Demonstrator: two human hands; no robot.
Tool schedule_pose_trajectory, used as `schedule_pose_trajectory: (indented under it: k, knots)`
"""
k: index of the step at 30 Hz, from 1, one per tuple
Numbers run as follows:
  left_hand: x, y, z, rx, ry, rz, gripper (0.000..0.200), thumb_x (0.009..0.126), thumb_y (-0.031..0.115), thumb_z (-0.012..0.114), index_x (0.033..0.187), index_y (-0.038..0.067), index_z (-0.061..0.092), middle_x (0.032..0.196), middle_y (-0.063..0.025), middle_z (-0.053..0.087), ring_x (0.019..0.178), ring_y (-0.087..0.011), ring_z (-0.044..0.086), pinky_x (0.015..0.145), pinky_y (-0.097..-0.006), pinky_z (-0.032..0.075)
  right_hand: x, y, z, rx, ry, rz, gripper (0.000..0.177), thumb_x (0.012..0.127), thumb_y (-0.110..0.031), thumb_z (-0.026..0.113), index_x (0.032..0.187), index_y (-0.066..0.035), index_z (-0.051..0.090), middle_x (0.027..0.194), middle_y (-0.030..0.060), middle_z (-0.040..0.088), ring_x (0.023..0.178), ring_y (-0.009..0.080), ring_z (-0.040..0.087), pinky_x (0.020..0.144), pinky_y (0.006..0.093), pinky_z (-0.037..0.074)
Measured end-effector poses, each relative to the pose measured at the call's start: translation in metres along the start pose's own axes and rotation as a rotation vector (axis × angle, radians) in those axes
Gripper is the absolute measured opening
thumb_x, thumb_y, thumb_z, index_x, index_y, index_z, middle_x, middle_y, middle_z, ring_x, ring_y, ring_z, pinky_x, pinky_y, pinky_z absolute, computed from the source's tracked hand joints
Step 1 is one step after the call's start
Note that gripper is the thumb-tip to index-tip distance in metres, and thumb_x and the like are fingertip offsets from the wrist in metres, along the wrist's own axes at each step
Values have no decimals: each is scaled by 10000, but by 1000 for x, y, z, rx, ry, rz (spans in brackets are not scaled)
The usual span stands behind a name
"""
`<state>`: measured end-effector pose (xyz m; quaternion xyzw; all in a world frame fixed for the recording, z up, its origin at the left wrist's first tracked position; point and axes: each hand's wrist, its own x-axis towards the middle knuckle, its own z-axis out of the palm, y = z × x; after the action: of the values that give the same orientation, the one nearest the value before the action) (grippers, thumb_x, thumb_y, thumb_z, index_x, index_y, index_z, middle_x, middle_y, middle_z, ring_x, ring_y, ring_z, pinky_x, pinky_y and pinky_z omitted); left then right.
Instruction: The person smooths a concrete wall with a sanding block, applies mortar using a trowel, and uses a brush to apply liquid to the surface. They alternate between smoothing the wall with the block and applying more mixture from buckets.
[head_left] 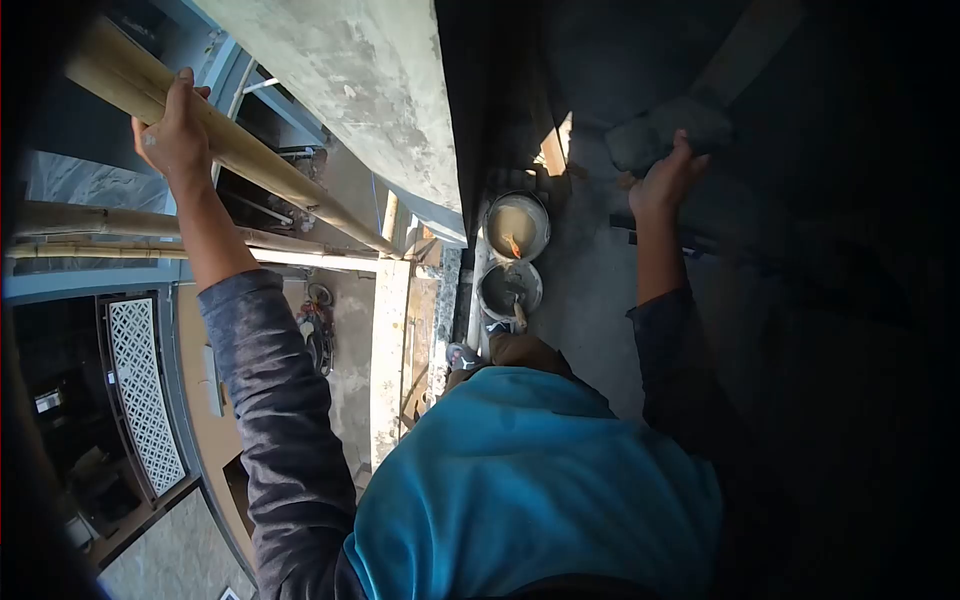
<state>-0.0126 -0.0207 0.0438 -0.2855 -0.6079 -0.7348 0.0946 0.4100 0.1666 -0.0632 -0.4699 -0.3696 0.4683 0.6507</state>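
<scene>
My left hand is shut around a thick bamboo pole that slants across the upper left. My right hand is raised against a dark wall and grips a grey, mortar-caked lump. A pale wooden part runs up from the lump; whether it is a tool I cannot tell. Both arms are in dark grey sleeves, and my blue shirt fills the lower middle.
Two round buckets of wet mix stand on a narrow ledge below, beside a pale pipe. A rough concrete slab juts overhead. More bamboo poles cross on the left. Far below are a white lattice gate and a motorbike.
</scene>
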Motion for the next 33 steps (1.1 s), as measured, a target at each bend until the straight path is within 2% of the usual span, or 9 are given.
schedule_pose_trajectory:
  k: [4,7,10,16,21,25,29,31,33]
  knots:
    - [-5,10,8,-27,106,-31,308,774,74,721,1027,-41,589,887,-141,638,742,-250,659,685,-344,554,-18,168,-132,-249,-106,455,488,889,-273,603,1297,-43,468,1241,90,529,1118,204,504,953,358,401]
    - [33,-20,-29,264,216,27,490,832,321,674,1138,-46,566,1067,-171,611,921,-346,628,746,-468,547,-53,274,-195,-587,-146,744,523,846,-319,653,1228,12,521,1056,146,641,1001,269,618,841,385,471]
    - [48,-35,-40,408,190,47,493,832,324,673,1140,-46,567,1065,-171,612,922,-343,629,749,-464,546,-67,437,-261,-1098,-377,626,476,834,-335,675,1138,17,573,1043,173,650,965,288,633,815,393,481]
    - [44,-65,-5,589,77,84,499,833,332,672,1144,-44,567,1063,-170,614,922,-337,630,756,-455,546,-30,586,-239,-1134,-558,443,478,785,-434,731,1041,-38,655,949,160,700,910,313,679,789,396,517]
    - [52,-75,25,665,7,111,504,834,338,671,1148,-43,567,1061,-169,616,923,-332,631,762,-448,545,-47,572,-232,-846,-351,485,585,786,-539,726,1056,-28,635,899,156,698,871,285,691,787,374,535]
    - [47,-90,36,683,-21,122,509,835,343,670,1151,-43,567,1059,-169,617,924,-328,632,767,-443,544,-138,594,-294,-1645,-738,506,422,827,-467,689,1008,-88,652,871,93,682,977,288,657,790,425,535]
    - [42,-105,48,723,-59,140,513,835,347,669,1154,-42,568,1058,-168,619,924,-324,633,771,-437,544,-191,637,-326,-1856,-849,628,305,858,-367,666,1049,-131,677,1069,112,663,1105,272,608,855,401,528]
    - [39,-112,54,728,-80,146,515,836,350,669,1156,-41,568,1057,-168,619,925,-322,634,774,-435,544,-195,681,-358,-1864,-1511,528,243,870,-298,628,1006,-113,706,1081,112,671,1075,310,622,845,413,533]
    - [38,-120,57,748,-98,135,517,836,352,668,1157,-41,568,1056,-168,620,925,-320,634,776,-432,544,-190,675,-361,-1761,-1479,563,255,839,-293,647,969,-87,724,1074,140,678,998,328,658,820,408,547]
